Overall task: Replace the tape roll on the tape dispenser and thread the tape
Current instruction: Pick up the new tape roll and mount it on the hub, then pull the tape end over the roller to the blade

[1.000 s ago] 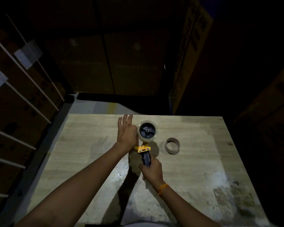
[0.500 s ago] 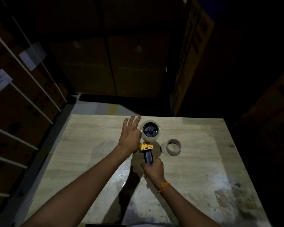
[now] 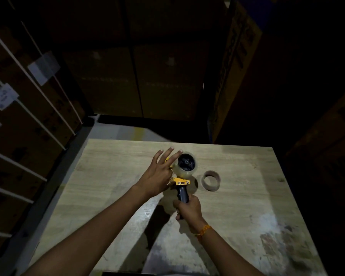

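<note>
- my right hand (image 3: 188,210) grips the tape dispenser (image 3: 182,183) handle above the table (image 3: 112,176).
- my left hand (image 3: 159,172), fingers spread, rests against the tape roll (image 3: 185,164) mounted on it.
- the empty core (image 3: 211,180) lies just right.

Bench (image 3: 112,176): pale wood grain, matt, scuffed.
Tape roll (image 3: 184,172): clear, glossy.
Empty core (image 3: 211,180), right of it: brown cardboard.

— Dispenser condition?
— Tape dispenser (image 3: 182,183): yellow frame, black handle pointing toward the near edge; held above the wooden top; a clear tape roll (image 3: 185,165) seated on its dark hub at the far end.
— Old roll?
— Empty cardboard core (image 3: 211,180); lying flat just right of the dispenser; apart from it.
</note>
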Demonstrator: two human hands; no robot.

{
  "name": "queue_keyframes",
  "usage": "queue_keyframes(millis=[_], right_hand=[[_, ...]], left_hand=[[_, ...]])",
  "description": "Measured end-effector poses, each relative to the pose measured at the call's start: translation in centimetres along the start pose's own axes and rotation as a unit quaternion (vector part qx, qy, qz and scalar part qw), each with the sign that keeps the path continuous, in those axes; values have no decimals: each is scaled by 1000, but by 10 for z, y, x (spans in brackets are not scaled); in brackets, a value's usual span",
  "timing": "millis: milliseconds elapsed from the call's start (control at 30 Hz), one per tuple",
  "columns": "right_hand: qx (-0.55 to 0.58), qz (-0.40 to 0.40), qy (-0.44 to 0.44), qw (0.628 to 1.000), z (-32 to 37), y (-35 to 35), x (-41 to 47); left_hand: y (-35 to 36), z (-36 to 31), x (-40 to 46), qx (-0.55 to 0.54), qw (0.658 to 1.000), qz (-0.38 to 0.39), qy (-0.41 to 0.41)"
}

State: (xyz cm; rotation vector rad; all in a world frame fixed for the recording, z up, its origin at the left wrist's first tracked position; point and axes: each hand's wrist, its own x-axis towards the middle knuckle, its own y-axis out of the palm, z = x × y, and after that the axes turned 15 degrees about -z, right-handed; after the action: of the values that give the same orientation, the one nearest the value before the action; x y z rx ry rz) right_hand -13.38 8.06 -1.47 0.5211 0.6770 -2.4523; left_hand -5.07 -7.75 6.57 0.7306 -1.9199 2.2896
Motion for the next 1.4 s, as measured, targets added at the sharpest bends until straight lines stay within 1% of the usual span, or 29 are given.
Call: queue_keyframes(millis=[67, 133, 267, 333, 400, 500, 633, 700, 800, 900, 1000, 1067, 1200, 1300, 1400], right_hand=[[19, -3, 27, 999, 0, -2, 4], [33, -2, 47, 998, 0, -5, 8], [66, 1, 87, 994, 0, -11, 13], [94, -9, 110, 989, 1, -15, 17], [107, -15, 115, 988, 0, -20, 20], [107, -9, 101, 989, -4, -30, 22], [93, 2, 52, 994, -7, -41, 21], [95, 8, 18, 995, -6, -46, 19], [100, 12, -33, 994, -1, -52, 13], [84, -9, -74, 994, 5, -55, 11], [52, -33, -125, 990, 8, -56, 10], [38, -46, -147, 987, 9, -55, 9], [25, -51, -196, 979, 11, -52, 5], [13, -53, -231, 972, 11, -50, 3], [-19, -70, -278, 958, 11, -46, 5]], left_hand=[[-1, 0, -3, 4, 1000, -13, 3], [-4, 0, -3, 12, 1000, -9, -7], [-13, 3, -4, -3, 1000, -21, -19], [-15, 6, -8, -15, 999, 0, -47], [-14, 10, -14, -47, 996, 5, -77], [-11, 9, -21, -110, 987, -24, -114], [-13, -8, -23, -203, 962, -48, -175], [-18, -19, -20, -250, 942, -64, -212], [-26, -34, -16, -311, 904, -91, -279], [-33, -46, -14, -337, 874, -95, -336], [-39, -54, -10, -352, 855, -106, -364], [-43, -57, -6, -350, 855, -114, -365], [-52, -62, 1, -330, 872, -119, -341], [-56, -66, 7, -288, 888, -127, -334], [-56, -71, 13, -234, 894, -125, -361]])
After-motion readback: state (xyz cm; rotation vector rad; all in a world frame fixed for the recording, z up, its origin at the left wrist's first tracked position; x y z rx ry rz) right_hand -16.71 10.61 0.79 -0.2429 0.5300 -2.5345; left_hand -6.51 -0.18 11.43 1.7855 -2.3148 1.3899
